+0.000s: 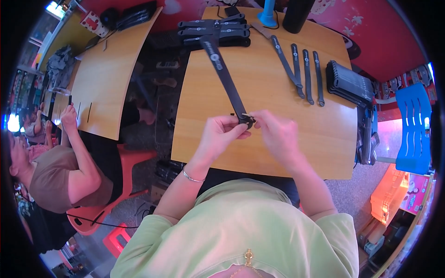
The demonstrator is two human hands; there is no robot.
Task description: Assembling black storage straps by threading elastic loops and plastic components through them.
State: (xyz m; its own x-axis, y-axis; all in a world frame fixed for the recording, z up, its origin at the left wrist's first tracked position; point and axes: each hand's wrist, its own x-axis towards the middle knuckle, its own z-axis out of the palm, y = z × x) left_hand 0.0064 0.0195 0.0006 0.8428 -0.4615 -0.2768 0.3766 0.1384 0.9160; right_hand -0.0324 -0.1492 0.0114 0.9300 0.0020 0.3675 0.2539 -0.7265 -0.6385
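Over the near part of the wooden table (204, 92), I hold a long black strap (222, 72) with pale printing along it. Its near end is looped, with a small dark fitting. My left hand (220, 136) is closed on that looped end between thumb and fingers. My right hand (278, 134) pinches at the same end from the right; a small light-coloured bit shows between the hands, too small to name. The strap's far end reaches up to a pile of similar black straps (236, 33). Several single straps (307, 76) lie side by side to the right.
A dark stack of flat pieces (347, 83) lies at the table's right edge. A blue stand (267, 16) and a black cylinder (296, 16) stand at the back. Another person (69, 176) works at the left table (104, 69). A blue chair (414, 127) stands right.
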